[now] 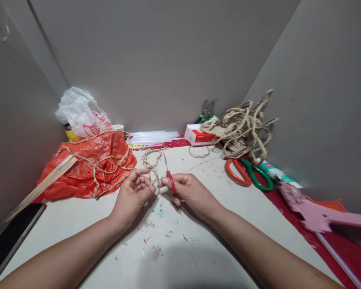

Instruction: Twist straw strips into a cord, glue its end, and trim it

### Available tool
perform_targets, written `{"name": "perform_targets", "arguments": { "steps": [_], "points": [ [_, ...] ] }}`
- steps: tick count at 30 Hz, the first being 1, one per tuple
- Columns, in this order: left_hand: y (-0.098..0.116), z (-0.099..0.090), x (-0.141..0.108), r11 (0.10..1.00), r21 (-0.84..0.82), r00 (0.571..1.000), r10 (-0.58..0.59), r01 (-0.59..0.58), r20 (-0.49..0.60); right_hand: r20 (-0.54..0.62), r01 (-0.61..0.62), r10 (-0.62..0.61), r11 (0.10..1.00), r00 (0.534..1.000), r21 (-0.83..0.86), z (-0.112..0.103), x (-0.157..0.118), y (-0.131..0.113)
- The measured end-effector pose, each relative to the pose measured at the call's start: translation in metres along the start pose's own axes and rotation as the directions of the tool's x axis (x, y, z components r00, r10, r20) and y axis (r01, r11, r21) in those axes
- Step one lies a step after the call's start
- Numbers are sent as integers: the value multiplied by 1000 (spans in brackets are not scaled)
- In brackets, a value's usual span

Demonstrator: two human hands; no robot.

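My left hand (136, 190) is closed, thumb and fingers pinching a thin braided straw cord (151, 165) near the middle of the white board (156, 257). The cord loops on the board just beyond the fingertips, and its pinched part is mostly hidden. Small scissors (170, 180) with red handles are in my right hand (188, 189), their narrow blades pointing away from me. The fingertips of both hands almost meet beside the cord. More braided cord (98, 164) winds over a red plastic bag (87, 180) at the left.
A flat straw strip (45, 186) leans across the bag. At the back stand a white plastic bag (81, 112), glue sticks (153, 137) and a red-white box (198, 135). Coiled rope (243, 128), large orange-green-handled scissors (260, 176) and a pink glue gun (319, 214) line the right.
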State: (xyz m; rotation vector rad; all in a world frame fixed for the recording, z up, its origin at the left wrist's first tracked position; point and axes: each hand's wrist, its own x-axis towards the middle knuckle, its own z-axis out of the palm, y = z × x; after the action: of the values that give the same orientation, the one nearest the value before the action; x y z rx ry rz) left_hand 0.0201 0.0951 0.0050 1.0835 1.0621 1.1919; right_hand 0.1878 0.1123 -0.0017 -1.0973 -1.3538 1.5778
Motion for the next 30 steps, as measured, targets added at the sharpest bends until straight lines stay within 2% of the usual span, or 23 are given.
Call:
{"name": "perform_targets", "arguments": {
  "steps": [2, 4, 7, 11, 15, 22, 26, 30],
  "points": [
    [-1, 2, -3, 997, 59, 999, 42, -43, 31, 37, -63, 56, 977, 998, 201, 3, 1, 0],
    [-3, 3, -6, 990, 111, 995, 80, -86, 62, 56, -97, 84, 941, 995, 325, 4, 0, -2],
    [-5, 3, -8, 976, 168, 987, 121, -138, 105, 47, -128, 119, 897, 992, 422, 4, -2, -4],
    [-5, 4, -10, 959, 220, 977, 143, -177, 161, 70, -173, 158, 869, 985, 463, 6, -3, -3],
    [-2, 5, -12, 960, 220, 980, 142, -171, 141, 53, -163, 156, 872, 986, 462, 7, -3, -3],
    [-3, 6, -13, 996, 94, 995, -12, 3, 99, -69, -7, 35, 928, 997, 374, 10, -6, 0],
    [-3, 6, -12, 992, 40, 985, -120, 116, 123, -162, 88, -50, 969, 986, 231, 12, -5, 0],
    [-1, 5, -9, 962, -64, 950, -250, 266, 188, -192, 109, -103, 994, 976, 21, 10, -2, -1]
  ]
}}
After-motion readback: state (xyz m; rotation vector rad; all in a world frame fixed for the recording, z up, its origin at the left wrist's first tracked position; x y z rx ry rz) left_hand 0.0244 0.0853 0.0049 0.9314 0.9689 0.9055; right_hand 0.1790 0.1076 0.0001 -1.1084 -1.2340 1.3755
